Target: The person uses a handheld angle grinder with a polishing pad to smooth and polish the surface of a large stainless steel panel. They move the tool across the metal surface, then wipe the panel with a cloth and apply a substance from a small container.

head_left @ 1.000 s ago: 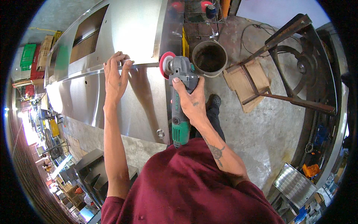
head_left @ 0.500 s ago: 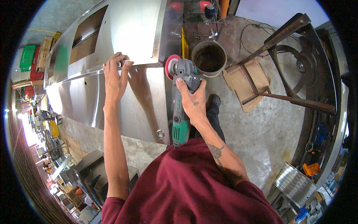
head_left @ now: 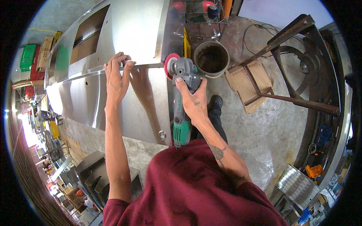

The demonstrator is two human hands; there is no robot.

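Observation:
My right hand (head_left: 194,101) is wrapped round the body of a grey and green angle grinder (head_left: 182,130), thumb over its head. The grinder's red-pink disc (head_left: 168,64) stands on edge against or very close to the corner side of a shiny stainless steel cabinet (head_left: 130,32); I cannot tell if they touch. Below the cabinet's front lip hangs a steel door panel (head_left: 102,100) with a small ring latch (head_left: 162,134). On that lip rests my left hand (head_left: 118,77), fingers stretched over the edge, thumb apart, holding nothing loose.
A grey bucket (head_left: 212,58) stands just right of the grinder head. Flattened cardboard (head_left: 256,79) lies on the concrete under a dark metal frame (head_left: 298,100). Behind the bucket is a wire rack (head_left: 203,22). A cable (head_left: 245,39) loops across the far floor.
The grinder and my right hand have shifted slightly left, the disc moving toward the cabinet's corner. My left hand stays put on the lip.

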